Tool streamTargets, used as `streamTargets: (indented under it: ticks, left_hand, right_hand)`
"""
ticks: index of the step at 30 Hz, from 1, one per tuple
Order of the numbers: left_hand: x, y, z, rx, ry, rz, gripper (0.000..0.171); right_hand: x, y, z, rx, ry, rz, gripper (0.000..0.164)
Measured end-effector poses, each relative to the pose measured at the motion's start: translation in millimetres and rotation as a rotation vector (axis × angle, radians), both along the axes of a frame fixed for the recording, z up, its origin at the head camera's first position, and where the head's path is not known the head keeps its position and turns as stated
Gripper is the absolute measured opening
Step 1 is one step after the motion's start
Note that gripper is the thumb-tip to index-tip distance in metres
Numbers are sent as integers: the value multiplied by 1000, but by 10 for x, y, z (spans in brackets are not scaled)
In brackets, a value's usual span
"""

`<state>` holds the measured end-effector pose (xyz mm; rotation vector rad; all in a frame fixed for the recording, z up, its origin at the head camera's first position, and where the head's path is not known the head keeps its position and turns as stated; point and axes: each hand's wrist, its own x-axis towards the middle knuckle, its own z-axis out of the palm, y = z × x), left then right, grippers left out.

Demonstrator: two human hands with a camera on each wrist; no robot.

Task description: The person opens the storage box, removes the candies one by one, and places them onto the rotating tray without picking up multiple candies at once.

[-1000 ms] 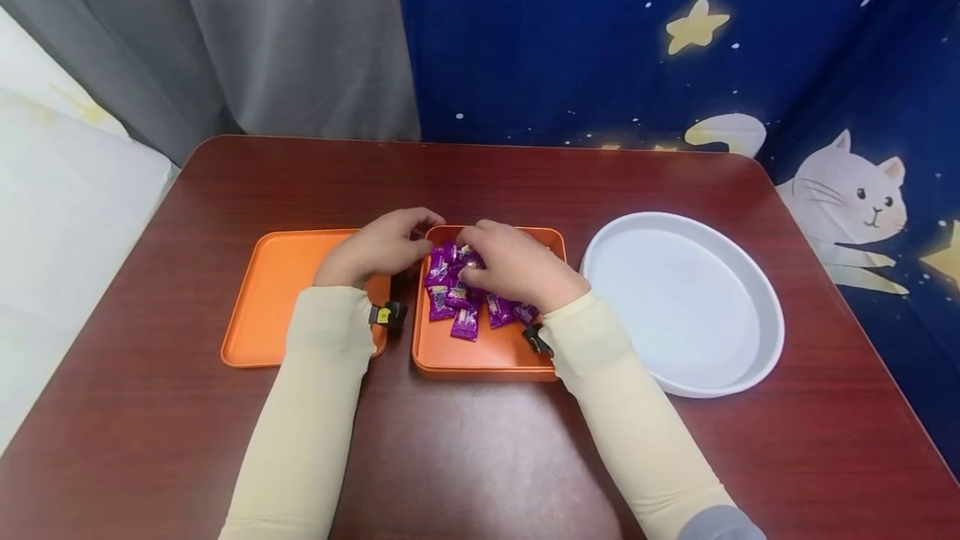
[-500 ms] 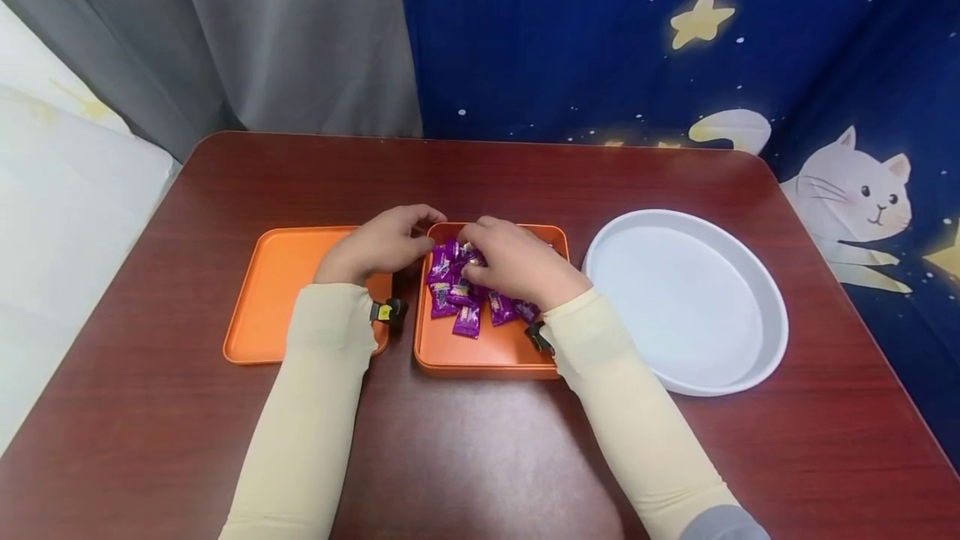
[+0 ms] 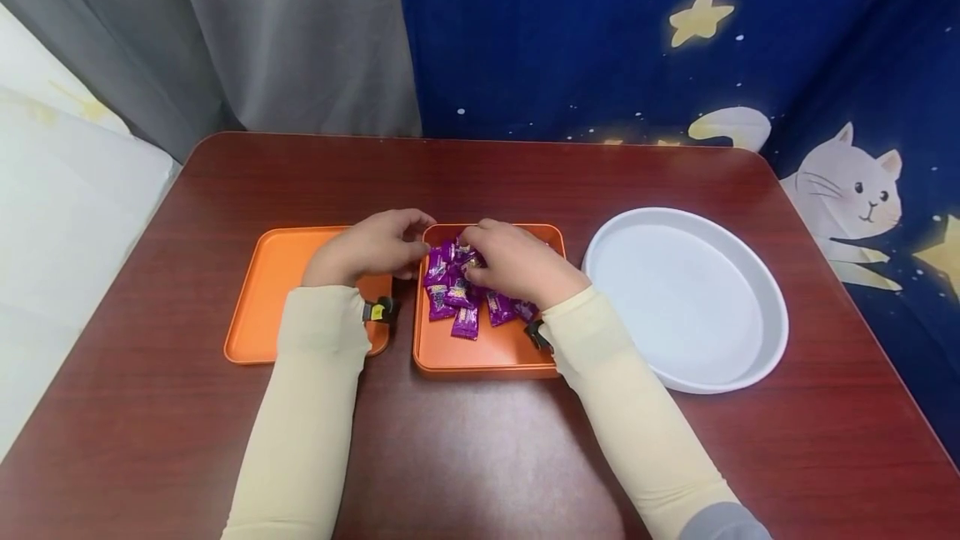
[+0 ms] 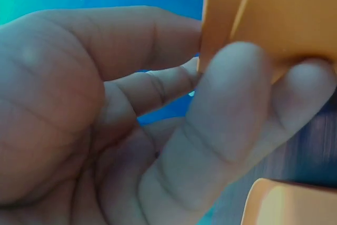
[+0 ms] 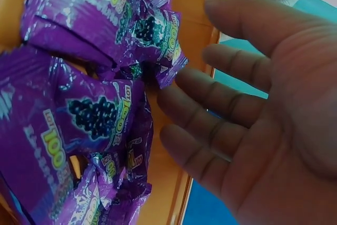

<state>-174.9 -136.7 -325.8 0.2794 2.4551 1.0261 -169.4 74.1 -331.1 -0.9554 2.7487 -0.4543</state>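
Right hand: fingers parted, just beside the purple grape candies heaped in the orange box on the counter. Left hand: fingers loosely parted at the box's left wall; I cannot tell whether they press it.

"LOT" and "100" stand on the purple candy wrappers; their smaller print is blurred.
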Motion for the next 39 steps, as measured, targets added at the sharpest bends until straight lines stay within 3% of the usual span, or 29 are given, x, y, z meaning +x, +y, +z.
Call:
streamTargets:
  ticks: [7,16,33,39]
  left_hand:
    - [-2,13,9,0,30,-43,42]
    - [-12,36,1,-10,36,-37,43]
    - [-55,10,-20,2,26,-37,44]
    - [-81,18,-39,9,14,-37,45]
  right_hand:
    - [9,-2,1,24,-8,1,43]
    - [33,-3,0,86,-50,-39,52]
    - [-13,-65,-55,122,-42,-67,45]
    - [-15,-42,-2,111,-23,-61,48]
